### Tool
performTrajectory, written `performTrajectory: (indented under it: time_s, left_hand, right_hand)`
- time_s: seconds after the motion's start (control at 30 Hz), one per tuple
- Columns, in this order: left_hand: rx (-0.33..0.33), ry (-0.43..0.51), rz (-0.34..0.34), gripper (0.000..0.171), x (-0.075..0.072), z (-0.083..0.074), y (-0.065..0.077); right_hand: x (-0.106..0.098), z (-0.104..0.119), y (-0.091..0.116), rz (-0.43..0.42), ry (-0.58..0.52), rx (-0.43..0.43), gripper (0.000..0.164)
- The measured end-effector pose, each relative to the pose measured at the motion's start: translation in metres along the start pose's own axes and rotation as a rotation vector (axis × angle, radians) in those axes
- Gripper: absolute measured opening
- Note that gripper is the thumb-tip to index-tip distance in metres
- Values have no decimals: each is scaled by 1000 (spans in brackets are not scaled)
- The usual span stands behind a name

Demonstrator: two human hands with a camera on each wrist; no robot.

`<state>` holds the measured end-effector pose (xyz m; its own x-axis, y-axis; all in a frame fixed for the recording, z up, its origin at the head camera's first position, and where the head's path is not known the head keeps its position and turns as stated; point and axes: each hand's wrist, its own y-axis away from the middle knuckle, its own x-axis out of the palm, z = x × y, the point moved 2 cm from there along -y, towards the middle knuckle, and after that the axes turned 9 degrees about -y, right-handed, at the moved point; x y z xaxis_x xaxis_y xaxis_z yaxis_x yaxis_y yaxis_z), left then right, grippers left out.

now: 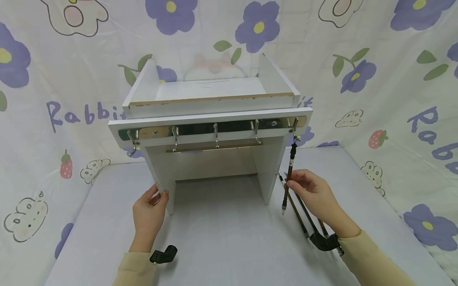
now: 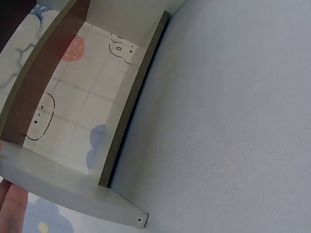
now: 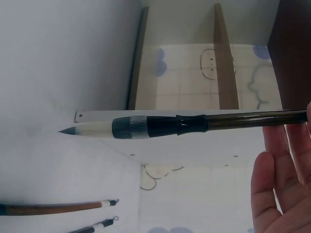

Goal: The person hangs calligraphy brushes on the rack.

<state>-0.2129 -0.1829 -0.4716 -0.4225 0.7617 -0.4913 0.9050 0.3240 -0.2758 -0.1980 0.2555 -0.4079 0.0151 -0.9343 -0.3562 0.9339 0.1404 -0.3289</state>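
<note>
right hand (image 1: 314, 194) pinches a dark brush (image 3: 182, 124) by its handle, bristles down, top end at the rightmost hook (image 1: 295, 126) of a white rack (image 1: 214, 107). left hand (image 1: 148, 214) grips rack's left side panel. more brushes (image 1: 297, 213) lie on table (image 1: 229, 238), right of rack.

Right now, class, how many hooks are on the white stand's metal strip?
5, from left to right: far-left hook, centre-left hook, middle hook, centre-right hook, and far-right hook, above the held brush. None looks hidden.
</note>
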Motion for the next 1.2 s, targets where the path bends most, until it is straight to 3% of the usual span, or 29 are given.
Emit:
performTrajectory:
  time_s: [0.23, 0.47, 0.73, 0.93, 1.2]
  left_hand:
    - [-11, 7, 12, 39, 0, -1, 1]
    - [25, 20, 10, 37, -2, -3, -2]
    - [32, 19, 129, 38, -8, -2, -7]
    - [42, 43, 121, 36, -11, -5, -7]
    - [41, 22, 118, 33, -9, -4, -8]
  right_hand:
    - [-2, 0, 1, 7, -9, -12, 19]
    - [-4, 5, 2, 12, -37, -20, 21]
    - [-12, 4, 3, 33, -82, -37, 25]
    - [-27, -8, 8, 26, -55, 40, 29]
    - [-58, -35, 21, 2, 74, 166, 38]
